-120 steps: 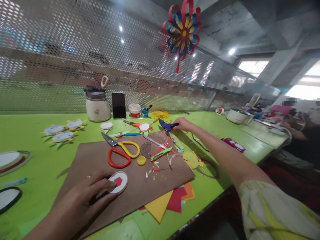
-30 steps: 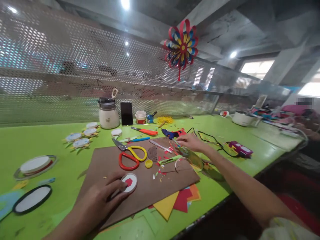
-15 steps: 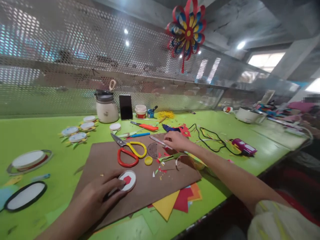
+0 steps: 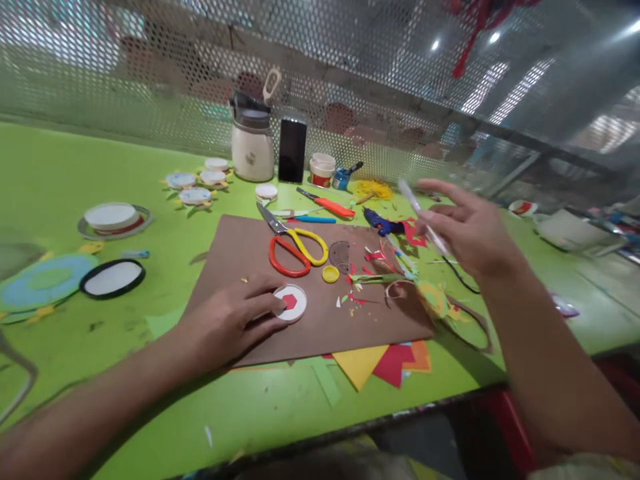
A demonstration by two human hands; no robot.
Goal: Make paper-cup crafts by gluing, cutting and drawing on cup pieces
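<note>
My left hand (image 4: 227, 319) rests on the brown board, its fingers closed on the edge of a white disc (image 4: 299, 308). A red paper hexagon (image 4: 290, 302) lies on the disc, with a fingertip at it. Raised above the right part of the board, my right hand (image 4: 467, 230) grips a slim whitish pen (image 4: 411, 199) between thumb and fingers, tilted up to the left. Scissors (image 4: 283, 230) with one red and one yellow handle lie open on the board, near a yellow cap (image 4: 331, 274) and a half-round protractor (image 4: 341, 256).
Paper scraps litter the brown board (image 4: 320, 333). Behind it are an orange-handled cutter (image 4: 335, 207), a blue glue gun (image 4: 379, 221), a phone (image 4: 292, 150) and a white jug (image 4: 253, 150). Coloured paper sheets (image 4: 361, 365) stick out in front. Paper turtles (image 4: 195, 196) stand left.
My right hand has lifted off the board with the pen and moved right. The left hand still holds the disc. The camera view has tilted down and shifted.
</note>
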